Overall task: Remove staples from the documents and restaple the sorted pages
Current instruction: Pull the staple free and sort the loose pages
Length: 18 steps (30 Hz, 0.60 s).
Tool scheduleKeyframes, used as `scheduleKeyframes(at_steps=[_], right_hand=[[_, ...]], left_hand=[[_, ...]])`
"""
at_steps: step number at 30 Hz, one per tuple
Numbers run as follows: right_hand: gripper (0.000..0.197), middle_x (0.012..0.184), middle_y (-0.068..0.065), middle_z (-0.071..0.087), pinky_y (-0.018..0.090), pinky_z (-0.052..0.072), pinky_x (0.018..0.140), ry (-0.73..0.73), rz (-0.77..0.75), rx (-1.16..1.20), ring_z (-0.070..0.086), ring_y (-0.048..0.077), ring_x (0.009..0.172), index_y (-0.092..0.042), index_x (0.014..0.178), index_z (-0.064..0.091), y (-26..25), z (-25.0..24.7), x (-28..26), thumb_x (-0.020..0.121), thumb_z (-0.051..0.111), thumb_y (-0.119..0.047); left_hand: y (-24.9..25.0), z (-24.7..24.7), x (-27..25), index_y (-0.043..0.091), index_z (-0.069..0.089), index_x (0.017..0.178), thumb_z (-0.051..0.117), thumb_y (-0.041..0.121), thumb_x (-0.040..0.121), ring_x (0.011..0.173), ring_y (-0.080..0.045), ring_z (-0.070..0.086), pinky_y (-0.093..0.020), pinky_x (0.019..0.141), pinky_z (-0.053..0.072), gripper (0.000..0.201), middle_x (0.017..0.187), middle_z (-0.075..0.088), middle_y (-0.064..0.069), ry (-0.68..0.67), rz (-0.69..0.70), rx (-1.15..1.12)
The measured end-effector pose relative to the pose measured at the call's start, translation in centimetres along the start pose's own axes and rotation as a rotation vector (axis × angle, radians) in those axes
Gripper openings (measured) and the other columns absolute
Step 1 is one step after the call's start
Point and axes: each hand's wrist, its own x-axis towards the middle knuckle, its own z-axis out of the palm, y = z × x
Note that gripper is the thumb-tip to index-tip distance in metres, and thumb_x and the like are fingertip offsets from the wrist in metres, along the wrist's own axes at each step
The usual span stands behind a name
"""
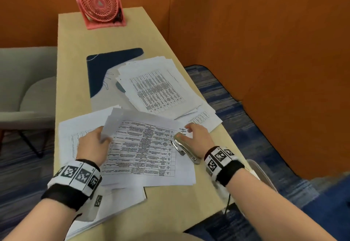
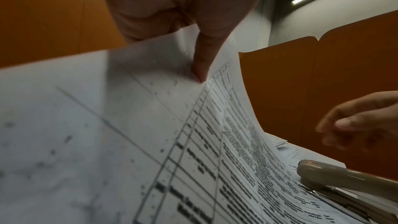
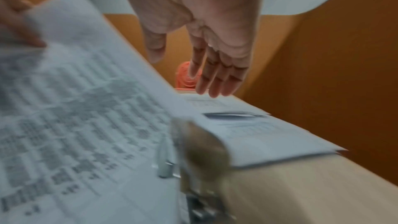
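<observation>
Head view shows your left hand point(image 1: 94, 144) holding up the turned-back corner of a printed table sheet point(image 1: 144, 146), thumb and fingers pinched on the lifted flap. That sheet lies on top of a loose spread of white pages point(image 1: 79, 132) at the near end of the narrow wooden desk point(image 1: 75, 51). In the left wrist view one finger point(image 2: 201, 67) presses against the raised paper, which curls upward beside it.

Your right hand point(image 1: 197, 136) hangs just above the stapler point(image 1: 184, 148), fingers straight and relaxed, holding nothing (the right wrist view confirms the extended fingers point(image 3: 217, 77), though the picture is blurred). Whether the palm touches the stapler cannot be told. The stapler, grey with bright metal parts, lies on the right edge of the table sheet, its nose towards the far end of the desk.

A second stack of printed pages point(image 1: 161, 87) sits farther along the desk, fanned unevenly and partly covering a dark blue and white mat point(image 1: 106, 66). A pink desk fan point(image 1: 100, 2) stands at the far end. Orange partition walls point(image 1: 265, 51) enclose the desk, and a grey chair point(image 1: 24, 89) stands to the left. Both wrists carry bands with black and white marker squares point(image 1: 79, 174).
</observation>
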Motion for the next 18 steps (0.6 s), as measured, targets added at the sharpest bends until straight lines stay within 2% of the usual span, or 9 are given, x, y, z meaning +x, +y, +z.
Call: scheduleKeyframes(at_steps=[2, 4, 6, 9, 13, 16, 18], right_hand=[[0.057, 0.127, 0.009, 0.051, 0.038, 0.041, 0.097, -0.113, -0.056, -0.220, 0.047, 0.026, 0.118, -0.011, 0.134, 0.040, -2.4, 2.5, 0.8, 0.090, 0.058, -0.041], [0.046, 0.128, 0.013, 0.047, 0.041, 0.042, 0.095, -0.131, 0.006, -0.397, 0.047, 0.031, 0.117, -0.009, 0.132, 0.036, -2.9, 3.9, 1.7, 0.094, 0.052, -0.029], [0.034, 0.126, 0.016, 0.048, 0.040, 0.043, 0.092, -0.119, 0.089, -0.405, 0.051, 0.032, 0.113, -0.007, 0.128, 0.037, -2.6, 3.9, 2.4, 0.096, 0.045, -0.019], [0.029, 0.121, 0.018, 0.054, 0.035, 0.043, 0.089, -0.101, 0.126, -0.372, 0.054, 0.032, 0.110, -0.004, 0.122, 0.043, -2.1, 2.8, 3.2, 0.096, 0.042, -0.016], [0.022, 0.119, 0.017, 0.058, 0.031, 0.044, 0.086, -0.039, 0.186, -0.466, 0.057, 0.030, 0.108, -0.002, 0.114, 0.052, -0.8, 0.8, 4.3, 0.097, 0.039, -0.010], [0.023, 0.115, 0.016, 0.060, 0.029, 0.044, 0.080, -0.060, 0.266, -0.496, 0.059, 0.029, 0.105, 0.000, 0.110, 0.057, -0.1, -0.1, 5.1, 0.097, 0.041, -0.010], [0.026, 0.118, 0.017, 0.060, 0.031, 0.045, 0.084, -0.054, 0.297, -0.451, 0.057, 0.030, 0.107, -0.001, 0.113, 0.057, -0.1, -0.2, 5.5, 0.098, 0.044, -0.018]], left_hand=[[0.2, -0.2, -0.2, 0.001, 0.059, 0.118, 0.052, 0.004, 0.091, 0.090, -0.029, 0.056, -0.028, 0.075, 0.038, 0.028, 0.108, 0.064, -0.021, -0.002, 0.009, -0.046], [0.3, -0.4, -0.3, 0.001, 0.060, 0.116, 0.053, 0.005, 0.091, 0.083, -0.023, 0.052, -0.025, 0.073, 0.036, 0.026, 0.104, 0.065, -0.019, 0.000, 0.024, -0.081], [0.2, -0.8, -0.4, 0.002, 0.062, 0.113, 0.055, 0.006, 0.090, 0.084, -0.023, 0.054, -0.025, 0.075, 0.037, 0.024, 0.102, 0.066, -0.018, 0.010, 0.030, -0.113], [-0.2, -1.6, -0.3, 0.003, 0.063, 0.112, 0.058, 0.008, 0.089, 0.088, -0.025, 0.058, -0.026, 0.076, 0.038, 0.024, 0.102, 0.067, -0.017, 0.033, 0.021, -0.160], [-1.1, -3.5, 0.2, 0.005, 0.065, 0.110, 0.060, 0.009, 0.088, 0.086, -0.020, 0.056, -0.024, 0.075, 0.038, 0.023, 0.098, 0.067, -0.012, 0.051, 0.018, -0.203], [-1.5, -4.9, 0.7, 0.007, 0.065, 0.110, 0.062, 0.010, 0.087, 0.093, -0.026, 0.061, -0.025, 0.076, 0.040, 0.023, 0.099, 0.067, -0.012, 0.018, 0.013, -0.220], [-1.6, -5.6, 1.0, 0.008, 0.064, 0.112, 0.062, 0.010, 0.086, 0.096, -0.025, 0.061, -0.025, 0.080, 0.041, 0.026, 0.103, 0.067, -0.011, 0.000, 0.031, -0.237]])
